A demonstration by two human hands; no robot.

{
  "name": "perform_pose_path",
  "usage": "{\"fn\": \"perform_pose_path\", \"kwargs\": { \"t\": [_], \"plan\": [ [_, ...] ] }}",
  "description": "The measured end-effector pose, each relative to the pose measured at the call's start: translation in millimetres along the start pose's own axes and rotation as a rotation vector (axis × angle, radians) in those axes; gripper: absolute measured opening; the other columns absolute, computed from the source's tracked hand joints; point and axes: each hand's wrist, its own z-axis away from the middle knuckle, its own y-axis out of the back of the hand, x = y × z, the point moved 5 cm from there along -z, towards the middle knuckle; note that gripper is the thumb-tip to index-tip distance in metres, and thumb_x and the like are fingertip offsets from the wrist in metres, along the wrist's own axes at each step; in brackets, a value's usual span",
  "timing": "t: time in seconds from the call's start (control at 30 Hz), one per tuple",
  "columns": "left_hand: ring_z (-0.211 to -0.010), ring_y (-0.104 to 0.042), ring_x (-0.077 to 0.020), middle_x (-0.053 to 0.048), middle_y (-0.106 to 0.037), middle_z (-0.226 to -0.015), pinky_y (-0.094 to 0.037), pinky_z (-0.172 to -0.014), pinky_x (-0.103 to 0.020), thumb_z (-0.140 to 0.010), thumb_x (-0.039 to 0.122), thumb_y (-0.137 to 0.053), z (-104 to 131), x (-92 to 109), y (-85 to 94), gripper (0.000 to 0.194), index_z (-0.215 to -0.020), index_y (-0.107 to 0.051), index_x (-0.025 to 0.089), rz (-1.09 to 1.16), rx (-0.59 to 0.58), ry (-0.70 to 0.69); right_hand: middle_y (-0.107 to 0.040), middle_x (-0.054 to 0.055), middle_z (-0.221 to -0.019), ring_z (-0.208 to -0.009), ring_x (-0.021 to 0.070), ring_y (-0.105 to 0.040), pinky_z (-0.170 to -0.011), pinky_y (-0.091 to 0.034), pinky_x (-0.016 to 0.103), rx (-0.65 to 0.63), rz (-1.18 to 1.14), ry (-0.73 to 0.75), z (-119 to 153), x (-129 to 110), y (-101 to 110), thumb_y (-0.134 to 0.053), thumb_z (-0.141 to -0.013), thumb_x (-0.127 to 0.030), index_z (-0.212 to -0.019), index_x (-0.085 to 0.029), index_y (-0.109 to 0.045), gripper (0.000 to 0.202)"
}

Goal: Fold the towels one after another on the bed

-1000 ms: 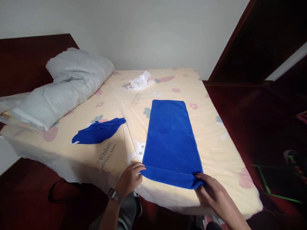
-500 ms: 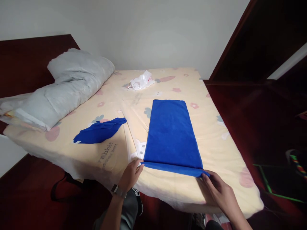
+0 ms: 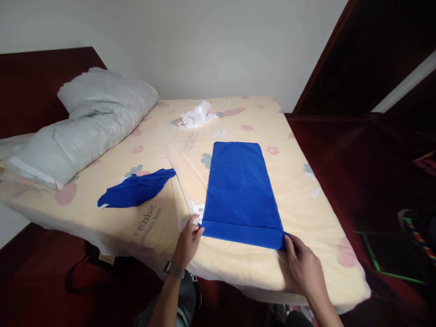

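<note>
A blue towel (image 3: 240, 186) lies spread on the bed, its near edge turned over into a flat strip that runs across its width. My left hand (image 3: 189, 240) pinches the near left corner of that strip. At the near right corner, my right hand (image 3: 304, 261) grips the strip between thumb and fingers. A second blue cloth (image 3: 136, 188) rests crumpled to the left, apart from both hands, with a small white tag at its left end.
The bed (image 3: 327, 259) has a patterned cover. A rolled grey quilt (image 3: 85, 127) lies by the dark headboard (image 3: 41, 86). Towards the wall sits a crumpled white plastic bag (image 3: 198, 114). A black strap (image 3: 73, 272) hangs below the bed's front edge.
The turned-over near edge of the towel now lies flatter and wider, where it was a narrow raised fold. Both hands keep hold of its corners. The view has shifted slightly.
</note>
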Motion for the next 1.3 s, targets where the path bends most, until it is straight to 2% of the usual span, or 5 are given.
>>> {"fn": "perform_pose_path", "kwargs": {
  "t": [0.4,0.6,0.93,1.2,1.3],
  "plan": [
    [-0.066,-0.067,-0.0186,-0.001,-0.066,-0.074,-0.042,-0.055,-0.024,-0.100,0.030,-0.041,0.0,9.0,-1.8,0.028,-0.124,-0.053,0.021,-0.316,0.095,-0.040,-0.075,0.007,-0.096,-0.085,0.0335,-0.069,-0.073,-0.046,0.040,-0.062,0.203,-0.005,-2.5,2.7,7.2,-0.032,-0.091,-0.063,-0.109,-0.027,-0.062,0.051],
    [-0.072,-0.066,-0.0211,-0.002,-0.066,-0.074,-0.048,-0.068,-0.029,-0.099,0.028,-0.047,3.4,6.2,-4.8,0.027,-0.122,-0.059,0.020,-0.452,0.026,-0.097,-0.076,0.004,-0.101,-0.087,0.0344,-0.071,-0.074,-0.047,0.041,-0.152,0.251,-0.060,3.2,12.6,5.1,-0.036,-0.087,-0.062,-0.114,-0.030,-0.058,0.047],
    [-0.084,-0.066,-0.0224,-0.005,-0.067,-0.089,-0.054,-0.081,-0.036,-0.096,0.027,-0.054,5.4,-6.4,3.2,0.032,-0.127,-0.057,0.023,-0.238,0.059,-0.039,-0.075,0.002,-0.101,-0.097,0.0307,-0.070,-0.077,-0.050,0.040,-0.068,0.160,-0.016,4.5,15.3,7.6,-0.043,-0.087,-0.064,-0.108,-0.030,-0.058,0.042],
    [-0.093,-0.068,-0.0247,-0.008,-0.069,-0.098,-0.057,-0.081,-0.038,-0.099,0.031,-0.052,6.1,-4.4,3.9,0.034,-0.132,-0.053,0.024,-0.345,0.078,-0.127,-0.067,0.011,-0.102,-0.092,0.0279,-0.064,-0.085,-0.051,0.044,0.166,0.175,0.379,1.7,11.8,9.4,-0.043,-0.094,-0.049,-0.109,-0.020,-0.063,0.038],
    [-0.102,-0.065,-0.0257,-0.010,-0.067,-0.108,-0.056,-0.089,-0.041,-0.099,0.033,-0.051,7.6,4.0,12.5,0.034,-0.132,-0.052,0.023,-0.363,0.163,-0.199,-0.064,0.012,-0.104,-0.095,0.0268,-0.061,-0.088,-0.050,0.045,0.199,0.168,0.535,8.6,2.4,13.9,-0.043,-0.095,-0.039,-0.106,-0.020,-0.067,0.032]
  ]
}}
